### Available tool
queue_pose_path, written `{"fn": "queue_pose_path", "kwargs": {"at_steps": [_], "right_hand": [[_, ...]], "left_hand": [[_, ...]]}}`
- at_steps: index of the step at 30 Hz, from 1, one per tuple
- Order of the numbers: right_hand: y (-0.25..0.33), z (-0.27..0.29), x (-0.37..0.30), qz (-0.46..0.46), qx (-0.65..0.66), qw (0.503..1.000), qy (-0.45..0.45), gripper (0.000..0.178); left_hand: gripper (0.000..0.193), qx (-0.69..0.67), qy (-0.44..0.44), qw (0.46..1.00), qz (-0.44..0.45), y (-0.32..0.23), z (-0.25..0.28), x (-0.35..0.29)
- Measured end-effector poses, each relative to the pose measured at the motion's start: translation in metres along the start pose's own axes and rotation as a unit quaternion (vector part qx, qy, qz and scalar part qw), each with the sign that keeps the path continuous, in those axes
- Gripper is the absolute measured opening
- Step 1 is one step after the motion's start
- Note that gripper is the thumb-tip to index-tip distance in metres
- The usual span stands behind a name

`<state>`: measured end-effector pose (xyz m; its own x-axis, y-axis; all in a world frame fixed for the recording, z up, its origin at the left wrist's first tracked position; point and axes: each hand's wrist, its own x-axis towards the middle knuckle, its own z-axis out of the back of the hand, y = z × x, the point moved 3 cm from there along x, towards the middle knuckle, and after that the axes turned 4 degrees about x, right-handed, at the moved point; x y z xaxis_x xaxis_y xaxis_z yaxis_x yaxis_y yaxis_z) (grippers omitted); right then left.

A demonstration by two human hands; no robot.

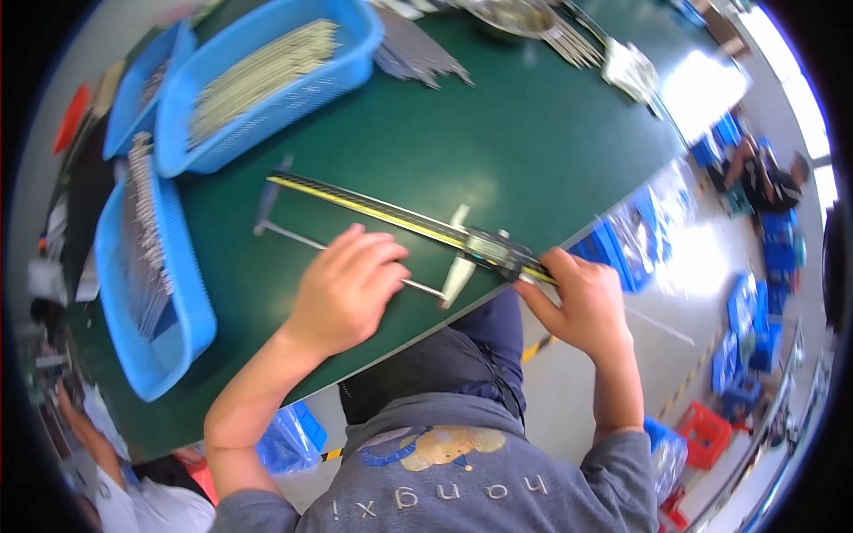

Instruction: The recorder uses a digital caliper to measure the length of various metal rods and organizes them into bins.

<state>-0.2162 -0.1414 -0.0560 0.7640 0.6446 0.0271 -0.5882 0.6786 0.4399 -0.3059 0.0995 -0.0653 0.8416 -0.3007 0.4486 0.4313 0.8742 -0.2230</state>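
A long digital caliper [378, 210] with a yellow-edged beam lies slantwise over the green table. My right hand [582, 300] grips its near right end, thumb and fingers closed beside the display slider. Between the caliper's two jaws runs a thin metal rod [298, 236], one end by the far left jaw and the other by the sliding jaw. My left hand [348, 289] is over the middle of this rod, its fingers bent down and closed around it. The fingers cover the rod's middle part.
Blue baskets hold pale rods [267, 80] and metal rods [147, 222] at the left. Grey strips [418, 53], a metal bowl [508, 18] and a white glove-like item [631, 71] lie along the far side. The green table's [533, 133] edge runs before me. Other people sit farther off.
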Motion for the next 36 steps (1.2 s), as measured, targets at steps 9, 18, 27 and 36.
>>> {"fn": "queue_pose_path", "kwargs": {"at_steps": [9,18,27,36], "right_hand": [[-0.002,-0.001,0.014,0.010,0.022,1.000,0.003,0.031],[-0.004,-0.005,0.009,0.046,0.011,0.998,-0.042,0.031],[-0.006,-0.006,0.010,0.031,0.017,0.999,-0.037,0.031],[-0.006,-0.006,0.010,0.032,0.022,0.999,-0.035,0.032]], "left_hand": [[0.019,0.152,-0.171,0.972,-0.049,0.057,0.078,0.065],[0.013,0.094,-0.070,0.960,0.253,0.189,0.061,0.072],[0.012,0.316,-0.073,0.871,0.370,0.198,0.171,-0.037],[0.019,0.302,-0.029,0.890,0.339,0.207,0.180,-0.095]]}}
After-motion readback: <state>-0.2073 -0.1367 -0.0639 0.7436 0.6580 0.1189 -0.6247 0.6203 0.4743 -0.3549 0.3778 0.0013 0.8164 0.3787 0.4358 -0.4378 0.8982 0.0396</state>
